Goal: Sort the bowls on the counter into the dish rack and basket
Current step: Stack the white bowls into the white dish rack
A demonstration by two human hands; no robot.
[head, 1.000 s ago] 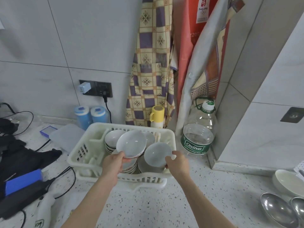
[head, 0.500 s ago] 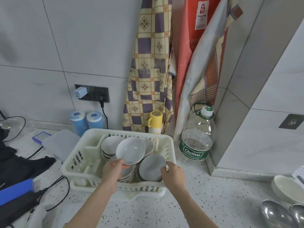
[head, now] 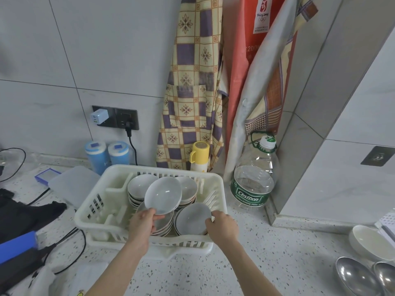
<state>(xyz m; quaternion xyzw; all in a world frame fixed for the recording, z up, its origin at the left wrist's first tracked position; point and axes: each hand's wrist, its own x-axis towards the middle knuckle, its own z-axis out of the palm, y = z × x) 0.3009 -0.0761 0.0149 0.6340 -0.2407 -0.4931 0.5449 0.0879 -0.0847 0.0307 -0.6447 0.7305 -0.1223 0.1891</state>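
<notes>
Both hands, left (head: 142, 222) and right (head: 222, 224), are pinching bowls (head: 163, 195) into the well-stocked rack (head: 102, 195); at 4 o'clock, more bowls (head: 370, 242) are waiting.

Dish rack (head: 218, 184): white moulded plastic w/ slotted walls, semi-gloss; bowls (head: 163, 194) inside look glazed ceramic, smooth and glossy. Counter (head: 256, 263): speckled stone-type surface, smooth w/ low sheen. Two bowls at right (head: 354, 278): polished metal, mirror-like; bottle (head: 255, 178): clear plastic; hanging apron (head: 192, 92): matt cloth.
</notes>
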